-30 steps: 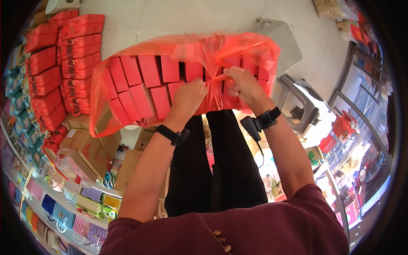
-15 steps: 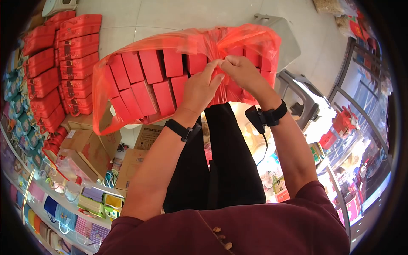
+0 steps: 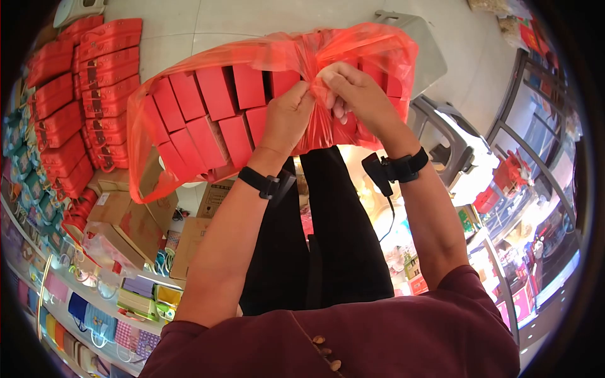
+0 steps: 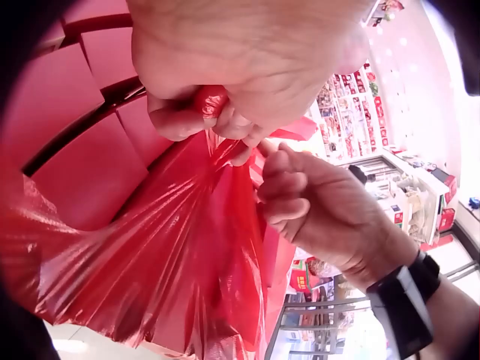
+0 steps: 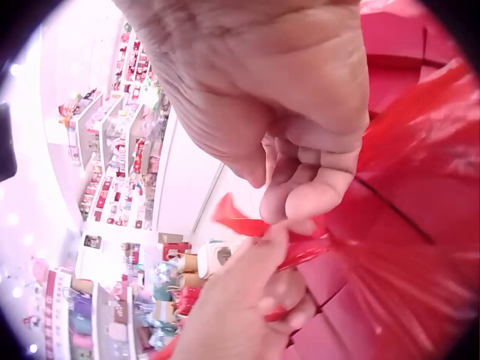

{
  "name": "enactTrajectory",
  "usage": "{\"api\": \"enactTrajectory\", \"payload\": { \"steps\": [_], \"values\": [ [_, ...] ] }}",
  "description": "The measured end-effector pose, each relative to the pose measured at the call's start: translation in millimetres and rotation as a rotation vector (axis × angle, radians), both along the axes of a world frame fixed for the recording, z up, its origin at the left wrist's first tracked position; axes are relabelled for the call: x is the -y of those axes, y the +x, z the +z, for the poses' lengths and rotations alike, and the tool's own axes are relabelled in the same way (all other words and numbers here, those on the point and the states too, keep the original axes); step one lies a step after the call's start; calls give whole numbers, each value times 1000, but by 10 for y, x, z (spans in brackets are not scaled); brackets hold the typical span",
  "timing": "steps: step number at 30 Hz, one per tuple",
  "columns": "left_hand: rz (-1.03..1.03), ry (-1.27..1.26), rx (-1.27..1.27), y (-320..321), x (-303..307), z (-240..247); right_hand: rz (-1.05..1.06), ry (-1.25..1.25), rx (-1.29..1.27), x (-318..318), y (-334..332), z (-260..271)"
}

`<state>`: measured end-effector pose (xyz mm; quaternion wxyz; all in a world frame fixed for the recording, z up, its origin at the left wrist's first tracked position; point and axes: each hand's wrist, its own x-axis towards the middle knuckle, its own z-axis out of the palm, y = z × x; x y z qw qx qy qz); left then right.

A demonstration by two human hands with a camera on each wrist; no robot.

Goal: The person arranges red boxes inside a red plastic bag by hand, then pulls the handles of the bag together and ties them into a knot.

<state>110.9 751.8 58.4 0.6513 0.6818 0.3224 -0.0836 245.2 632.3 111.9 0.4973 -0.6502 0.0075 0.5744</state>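
Observation:
A translucent red plastic bag (image 3: 318, 129), packed with rows of red boxes (image 3: 217, 93), lies in front of the person's legs. Its top is bunched into a tight gather between the two hands. My left hand (image 3: 290, 116) grips the bag's plastic at the gather, with a strip of it showing between curled fingers in the left wrist view. Right beside it, my right hand (image 3: 360, 91) pinches the plastic with bent fingers. In the right wrist view a short red tail of the bag (image 5: 238, 219) sticks out by the fingertips, which partly hide the gather.
Stacked red cases (image 3: 113, 69) stand on the floor to the left, near an opened cardboard box (image 3: 120, 220). A grey plastic stool (image 3: 444, 142) is right of the bag. Shelves with small boxes (image 3: 138, 296) run along the lower left; a glass display (image 3: 535, 164) stands at right.
Both hands have moved farther from the body and closed in on the gather. A twisted strand stretched between them earlier; now the fingers meet there. The bag sits slightly higher in view.

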Motion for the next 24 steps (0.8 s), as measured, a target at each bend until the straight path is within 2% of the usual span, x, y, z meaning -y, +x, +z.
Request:
{"api": "enactTrajectory", "payload": {
  "steps": [2, 5, 6, 9, 11, 12, 15, 18, 21, 24],
  "values": [
    [57, -33, 3, 28, 12, 81, -105, 48, 77, 131, -23, -165],
    [101, -71, 0, 13, 47, 85, -4, 105, 161, 215, -194, -415],
    [113, -76, 1, 15, 50, 59, 72, 130, 352, 194, -230, -417],
    [180, -64, 71, -14, 78, -33, 138, 154, 511, 162, -246, -522],
    [255, -55, 8, -32, 56, 6, 130, 98, 521, 189, -239, -614],
    [293, -52, -26, -63, 47, 51, 128, 68, 522, 210, -257, -633],
    [-125, 145, -119, -267, -21, -12, 25, 72, 430, 216, -281, -641],
    [-123, 185, -41, -328, 38, -126, -97, 65, 190, 221, -277, -534],
    [-95, 131, -85, -338, 49, -119, -173, 60, 314, 224, -314, -537],
    [-114, 131, -131, -313, 37, -6, -129, 94, 78, 262, -256, -444]
  ]
}}
